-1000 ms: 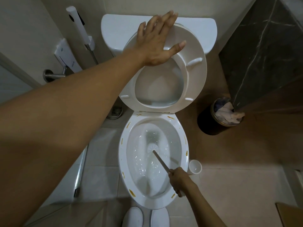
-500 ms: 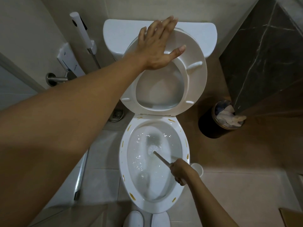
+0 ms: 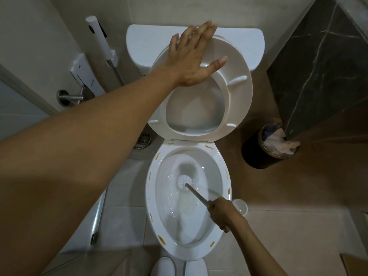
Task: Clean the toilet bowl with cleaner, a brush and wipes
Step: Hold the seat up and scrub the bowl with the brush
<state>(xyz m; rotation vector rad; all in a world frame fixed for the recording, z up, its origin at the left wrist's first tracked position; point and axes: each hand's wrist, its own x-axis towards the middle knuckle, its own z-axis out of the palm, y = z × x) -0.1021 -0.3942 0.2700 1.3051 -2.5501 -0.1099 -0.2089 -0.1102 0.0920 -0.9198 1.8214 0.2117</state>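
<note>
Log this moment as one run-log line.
left hand: flat on raised seat | right hand: grips brush handle | brush head: in bowl water

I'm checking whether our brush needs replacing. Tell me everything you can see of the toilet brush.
The toilet brush has a round white head and a thin, straight, light-coloured handle; the material cannot be told. It slants down into the toilet bowl, its head near the middle of the bowl at the rippled water, the handle rising toward the bowl's right rim. The right hand grips the handle's upper end. No damage shows.
</note>
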